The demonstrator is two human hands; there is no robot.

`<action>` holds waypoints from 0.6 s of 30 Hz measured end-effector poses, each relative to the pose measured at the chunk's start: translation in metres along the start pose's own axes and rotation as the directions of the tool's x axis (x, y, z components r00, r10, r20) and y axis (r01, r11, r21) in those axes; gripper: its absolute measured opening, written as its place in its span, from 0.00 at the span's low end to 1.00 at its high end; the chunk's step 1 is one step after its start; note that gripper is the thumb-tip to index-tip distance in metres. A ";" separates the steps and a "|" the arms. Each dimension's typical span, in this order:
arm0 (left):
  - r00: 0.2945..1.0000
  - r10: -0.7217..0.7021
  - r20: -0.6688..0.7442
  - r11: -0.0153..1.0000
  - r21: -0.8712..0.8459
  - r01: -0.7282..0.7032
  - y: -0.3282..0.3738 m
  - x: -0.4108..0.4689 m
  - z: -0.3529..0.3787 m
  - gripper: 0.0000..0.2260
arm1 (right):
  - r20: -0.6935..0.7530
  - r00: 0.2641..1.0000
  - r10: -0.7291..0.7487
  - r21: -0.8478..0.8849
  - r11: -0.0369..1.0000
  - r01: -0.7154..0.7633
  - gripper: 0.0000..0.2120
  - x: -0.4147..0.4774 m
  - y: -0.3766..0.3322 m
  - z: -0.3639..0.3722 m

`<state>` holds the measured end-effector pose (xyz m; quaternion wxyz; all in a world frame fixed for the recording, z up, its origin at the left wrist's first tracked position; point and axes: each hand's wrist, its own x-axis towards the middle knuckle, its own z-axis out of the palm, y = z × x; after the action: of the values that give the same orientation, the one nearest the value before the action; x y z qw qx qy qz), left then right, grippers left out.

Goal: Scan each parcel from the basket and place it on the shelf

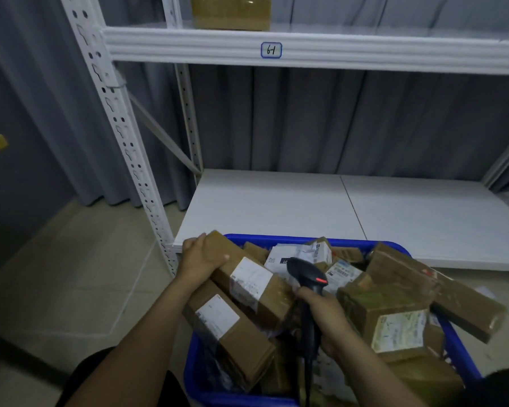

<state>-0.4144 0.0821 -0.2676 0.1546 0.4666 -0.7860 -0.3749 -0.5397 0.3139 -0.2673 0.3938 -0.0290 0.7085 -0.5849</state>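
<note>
Here, in the head view, a blue basket (306, 240) sits near the camera, heaped with taped brown parcels, its far rim against the front edge of the lower shelf board (276, 207). The left hand (202, 258) grips the far end of a long brown parcel (253, 284) that lies slantwise on top of the heap at the basket's left side. The fingers are curled round the far-left edge of the box and the thumb is laid flat on its top face. A white label on this parcel faces up.

The right hand (325, 317) holds a black scanner (307, 277) by the handle, fingers wrapped tight round it. The scanner's head, with a red light showing on it, is just right of the parcel's label.

A second long parcel (229, 327) lies under the held one, sticking out over the left rim. To the right, a squat parcel with a pale label (394, 324) rests in the heap, and another long box (465, 304) overhangs the right rim.

Above, the upper shelf beam (365, 52) carries a tag marked "61" (271, 50), and a brown box (231, 13) stands on that shelf. Grey curtain (335, 118) hangs behind.
</note>
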 end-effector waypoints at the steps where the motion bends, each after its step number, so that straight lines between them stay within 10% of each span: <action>1: 0.999 0.004 -0.041 0.997 -0.080 -0.007 0.002 0.000 -0.004 0.36 | -0.015 1.000 -0.027 0.038 0.999 0.027 0.09 -0.002 -0.004 -0.002; 18: 0.987 0.122 0.109 0.824 -0.565 -0.039 0.002 -0.034 -0.046 0.43 | 0.013 0.979 -0.205 0.383 0.905 0.185 0.05 -0.016 -0.061 -0.043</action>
<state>-0.3707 0.0914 -0.2320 0.2446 0.3395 -0.6693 -0.6140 -0.5798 0.3374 -0.2064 0.3501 -0.0385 0.5649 -0.7462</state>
